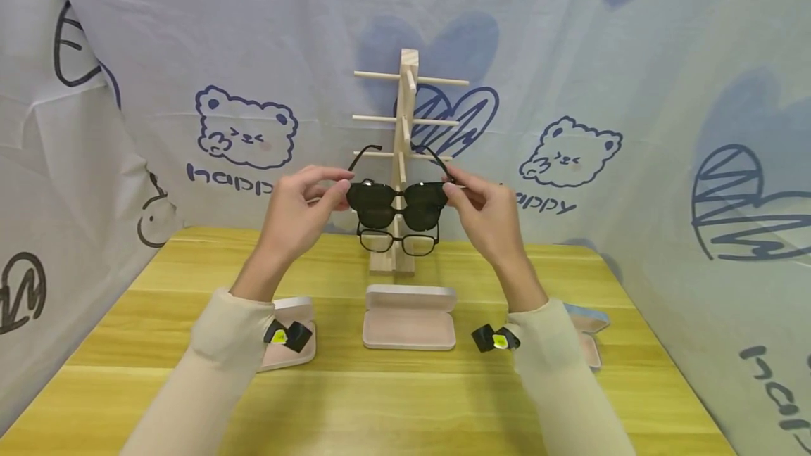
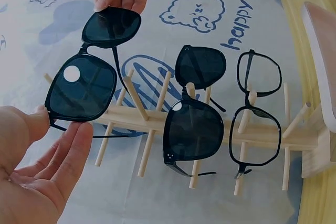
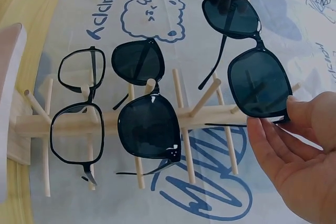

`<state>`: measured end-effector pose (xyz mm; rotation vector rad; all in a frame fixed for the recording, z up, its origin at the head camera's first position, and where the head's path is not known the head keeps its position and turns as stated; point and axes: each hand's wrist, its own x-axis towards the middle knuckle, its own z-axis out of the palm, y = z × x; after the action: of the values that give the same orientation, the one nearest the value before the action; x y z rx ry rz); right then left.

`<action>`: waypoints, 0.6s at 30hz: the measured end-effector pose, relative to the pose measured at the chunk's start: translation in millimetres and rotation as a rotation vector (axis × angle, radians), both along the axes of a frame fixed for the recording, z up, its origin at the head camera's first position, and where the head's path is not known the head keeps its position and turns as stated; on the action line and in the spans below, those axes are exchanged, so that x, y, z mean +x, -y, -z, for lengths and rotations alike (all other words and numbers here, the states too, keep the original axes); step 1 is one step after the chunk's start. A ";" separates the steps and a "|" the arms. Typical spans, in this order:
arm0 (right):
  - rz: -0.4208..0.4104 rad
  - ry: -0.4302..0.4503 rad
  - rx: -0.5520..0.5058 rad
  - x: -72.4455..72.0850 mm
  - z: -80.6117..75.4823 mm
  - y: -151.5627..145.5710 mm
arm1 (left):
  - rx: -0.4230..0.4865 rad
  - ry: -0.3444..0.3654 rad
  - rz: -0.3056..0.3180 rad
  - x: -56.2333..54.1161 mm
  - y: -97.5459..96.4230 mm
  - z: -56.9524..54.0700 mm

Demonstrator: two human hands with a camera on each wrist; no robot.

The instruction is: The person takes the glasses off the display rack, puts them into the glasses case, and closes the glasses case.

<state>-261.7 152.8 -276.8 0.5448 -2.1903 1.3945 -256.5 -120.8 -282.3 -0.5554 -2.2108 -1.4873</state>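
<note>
A pair of black sunglasses [image 2: 81,85] is held in front of a wooden eyewear stand [image 1: 405,104], its temples unfolded toward the stand. My left hand [image 1: 300,210] pinches one end of the frame between thumb and fingers. At the other end, my right hand [image 1: 486,211] pinches the frame the same way. Lower on the stand hang a second pair of dark sunglasses [image 3: 149,124] and, beneath it, clear glasses with a thin black frame [image 3: 77,132]. Both wrist views show the held sunglasses apart from the pair below.
An opened glasses case [image 1: 409,290] lies on the wooden table [image 1: 405,407] before the stand. Other opened cases stand at the left [image 1: 304,309] and, with a bluish lid, at the right [image 1: 588,319], partly behind the forearms. A patterned cloth [image 1: 317,34] hangs behind.
</note>
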 end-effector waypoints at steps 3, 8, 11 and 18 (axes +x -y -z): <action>-0.007 -0.001 -0.007 3.6 1.9 -2.4 | 0.003 -0.010 0.011 4.3 -0.7 0.3; -0.013 0.005 -0.012 10.6 4.3 -5.7 | 0.003 -0.008 0.021 10.1 -1.7 -0.7; -0.016 -0.003 -0.012 14.7 4.6 -7.0 | 0.005 -0.004 0.024 12.5 -2.1 -0.2; -0.038 -0.014 -0.010 22.7 7.5 -10.3 | 0.013 -0.047 0.037 22.9 -2.6 5.9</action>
<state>-239.1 163.1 -284.3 0.5932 -2.1709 1.4164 -233.6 -118.2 -288.3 -0.6236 -2.1652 -1.4902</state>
